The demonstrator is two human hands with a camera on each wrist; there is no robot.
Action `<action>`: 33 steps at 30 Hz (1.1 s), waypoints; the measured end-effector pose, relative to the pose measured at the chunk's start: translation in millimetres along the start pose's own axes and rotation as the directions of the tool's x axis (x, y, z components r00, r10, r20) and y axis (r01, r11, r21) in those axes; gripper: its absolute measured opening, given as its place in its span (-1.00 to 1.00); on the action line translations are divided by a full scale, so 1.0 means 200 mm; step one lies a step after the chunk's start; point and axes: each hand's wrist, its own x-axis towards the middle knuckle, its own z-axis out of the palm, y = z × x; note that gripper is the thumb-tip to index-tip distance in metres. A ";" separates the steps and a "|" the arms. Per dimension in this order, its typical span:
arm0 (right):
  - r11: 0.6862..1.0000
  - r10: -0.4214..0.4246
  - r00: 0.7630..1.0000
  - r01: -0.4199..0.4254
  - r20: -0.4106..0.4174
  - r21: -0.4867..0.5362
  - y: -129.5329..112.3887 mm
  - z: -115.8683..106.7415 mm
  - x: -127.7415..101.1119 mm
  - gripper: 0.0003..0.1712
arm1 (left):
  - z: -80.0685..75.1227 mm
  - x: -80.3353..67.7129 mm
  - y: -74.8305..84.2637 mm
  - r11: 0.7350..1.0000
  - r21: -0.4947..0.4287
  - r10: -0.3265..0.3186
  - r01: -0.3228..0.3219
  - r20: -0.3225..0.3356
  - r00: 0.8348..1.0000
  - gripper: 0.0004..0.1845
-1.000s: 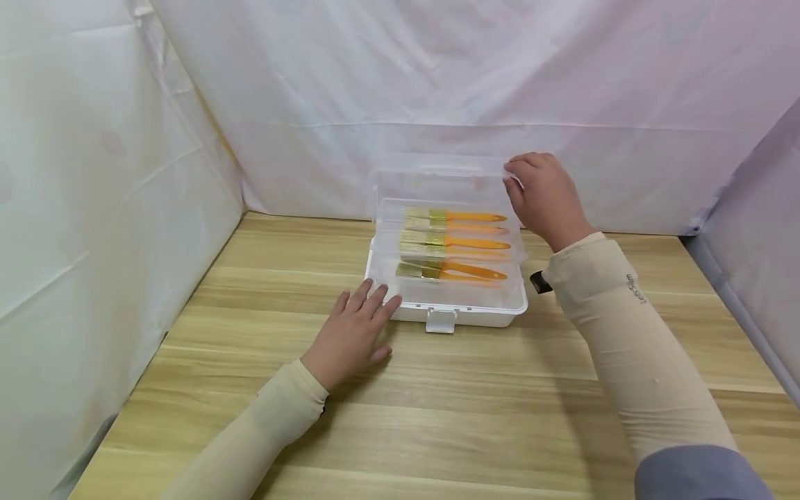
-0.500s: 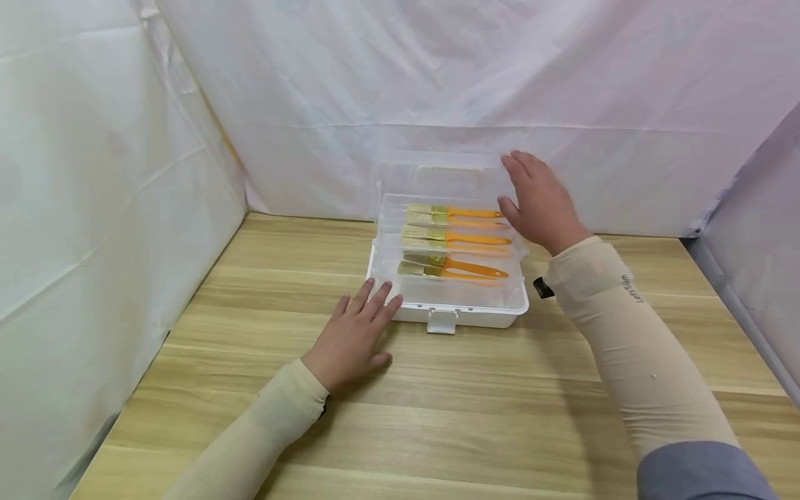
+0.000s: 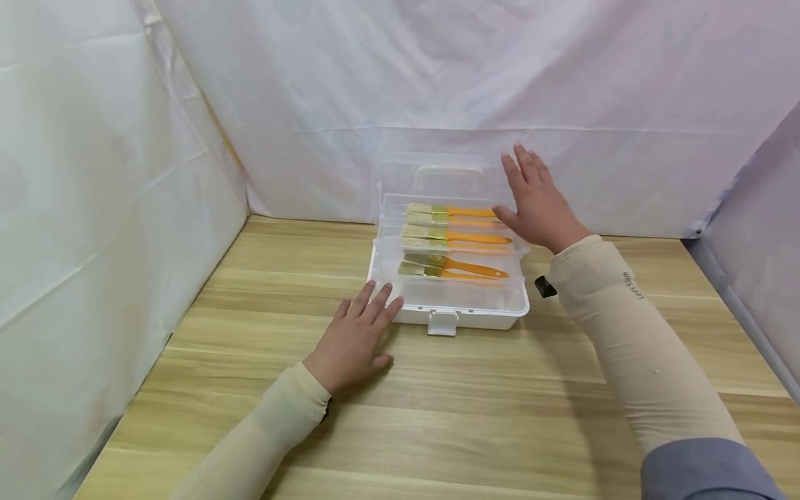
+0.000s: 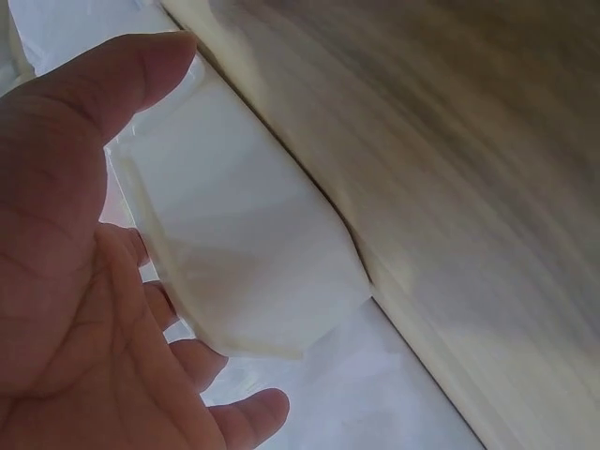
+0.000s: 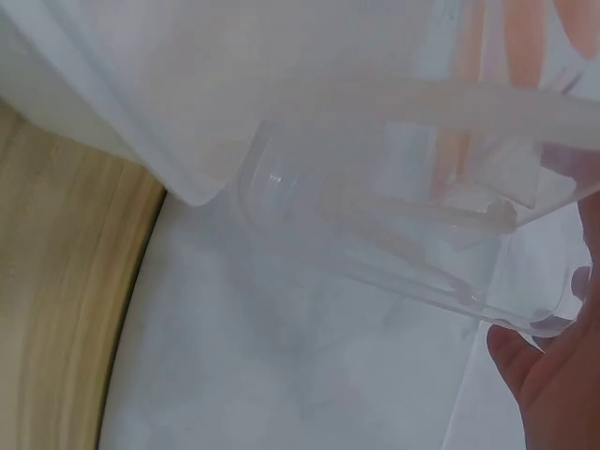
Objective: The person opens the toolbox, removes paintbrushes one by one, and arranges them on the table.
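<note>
A: Left hand (image 3: 353,340), low centre of frame: flat on the bench (image 3: 475,410), fingers straight and spread, tips touching the near left corner of the storage box (image 3: 450,305). Gripping nothing.

B: Right hand (image 3: 537,201), right of centre?

A: Fingers straight, palm laid against the right edge of the raised clear lid (image 3: 437,173). Not curled round it. Thumb near the tray (image 3: 450,239) edge; contact there not clear.

B: Box position?

A: Centre of frame, at the back of the bench, close to the white sheet backdrop (image 3: 400,83). Lid standing upright behind, handle moulded in.

B: Look of it?

A: White base, see-through tray and lid, small latch (image 3: 442,321) at front centre. Paintbrushes (image 3: 453,239) with orange handles and pale bristles lying in rows, bristles pointing left.

B: Handling?

A: Probably light, thin stiff plastic, smooth and likely slippery. Hinged lid apt to swing. Best held by the lid's edge or handle, base steadied at a corner.
</note>
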 end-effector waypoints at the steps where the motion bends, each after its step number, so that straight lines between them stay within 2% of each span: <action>1: 1.000 0.004 1.000 -0.004 0.008 0.022 0.01 0.00 0.00 0.02 | 0.00 0.00 0.00 1.000 0.004 0.001 -0.001 -0.001 1.000 0.03; 8: 0.985 0.066 0.997 -0.073 0.049 0.159 0.03 0.01 0.00 0.00 | 0.01 0.00 0.01 1.000 0.020 0.000 0.000 -0.007 1.000 0.02; 23: 0.958 0.161 0.987 -0.160 0.017 0.238 0.03 0.05 0.02 -0.01 | 0.03 0.01 0.02 0.999 0.037 -0.013 0.014 -0.005 1.000 0.02; 28: 0.935 0.184 0.983 -0.175 0.001 0.308 0.03 0.05 0.02 -0.03 | 0.03 0.01 0.02 0.999 0.046 -0.017 0.017 -0.002 1.000 0.02; 33: 0.896 0.237 0.971 -0.224 0.015 0.384 0.03 0.06 0.02 -0.03 | 0.03 0.01 0.02 0.999 0.047 -0.023 0.023 0.003 1.000 0.02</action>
